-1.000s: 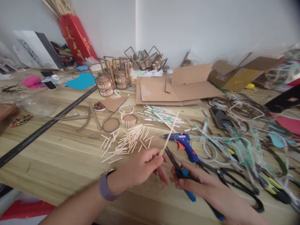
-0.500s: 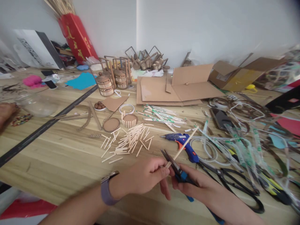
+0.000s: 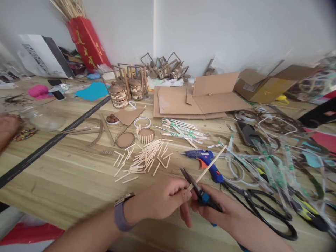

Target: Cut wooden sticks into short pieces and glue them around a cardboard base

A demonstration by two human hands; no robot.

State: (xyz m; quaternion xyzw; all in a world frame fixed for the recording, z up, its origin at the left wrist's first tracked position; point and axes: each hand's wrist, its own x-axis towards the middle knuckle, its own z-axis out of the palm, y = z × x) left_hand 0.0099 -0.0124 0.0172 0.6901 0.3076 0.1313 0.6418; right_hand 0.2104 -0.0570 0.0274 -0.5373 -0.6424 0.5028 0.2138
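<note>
My left hand (image 3: 168,197) pinches the near end of a thin wooden chopstick (image 3: 211,167), which slants up to the right. My right hand (image 3: 220,206) is wrapped around blue-and-black pliers (image 3: 201,193). Their jaws point up and left and lie across the chopstick close to my left fingertips. Whether the blades grip the wood I cannot tell. Beyond my hands is a loose pile of short cut stick pieces (image 3: 148,155). Behind that sit a round cardboard base edged partly with upright sticks (image 3: 145,135) and a plain cardboard disc (image 3: 125,140).
A blue glue gun (image 3: 202,155) and black scissors (image 3: 262,203) lie to the right, beside tangled plastic wrappers (image 3: 278,175). Wrapped chopsticks (image 3: 181,129), flattened cardboard (image 3: 178,101) and small lidded baskets (image 3: 118,95) are further back. Another person's hand (image 3: 7,127) rests at the left edge.
The chopstick's far end has shifted slightly right and down, over the glue gun. My hands and the pliers have stayed almost in the same place.
</note>
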